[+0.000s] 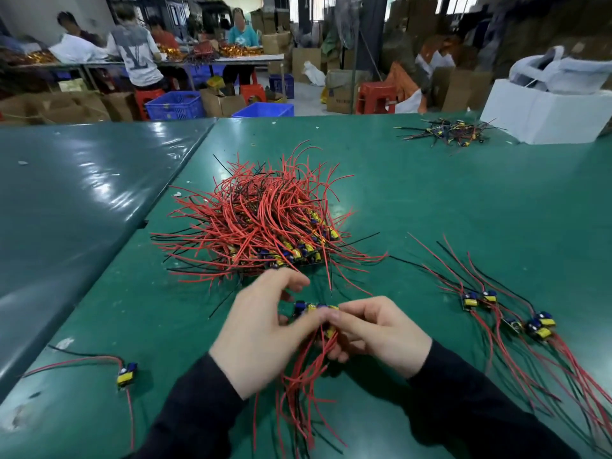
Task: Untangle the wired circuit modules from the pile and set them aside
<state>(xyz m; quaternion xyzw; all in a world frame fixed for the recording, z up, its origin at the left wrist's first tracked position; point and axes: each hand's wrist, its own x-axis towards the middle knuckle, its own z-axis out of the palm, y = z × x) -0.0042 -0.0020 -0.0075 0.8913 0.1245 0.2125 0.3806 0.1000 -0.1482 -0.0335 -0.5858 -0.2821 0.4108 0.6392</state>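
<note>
Left hand: fingers curled, thumb and forefinger pinching a small bunch of modules from the left side. I see the back of the hand, wrist low, dark sleeve running off the bottom edge.

Right hand: fingers curled round the same bunch from the right, fingertips meeting the left thumb over the yellow and blue parts. Knuckles up, forearm angled in from lower right.

Both hands sit close together just above the green table, near its front edge. The bunch's red and black wires hang down between the wrists and fan out on the mat toward me. How many modules are in the bunch, I cannot tell; several at least.

Pile: big tangle of red wires with some black, just beyond the hands, yellow-blue modules showing along its near side. The left fingertips are near its front fringe; touching or not, unclear.

Set-aside group: a handful of modules laid to the right, wires trailing both ways, well apart from the pile.

One lone module lies at near left, its wires curving away left.

Far right, a small dark tangle beside a white box. Beyond the table, people sit working at another bench.
</note>
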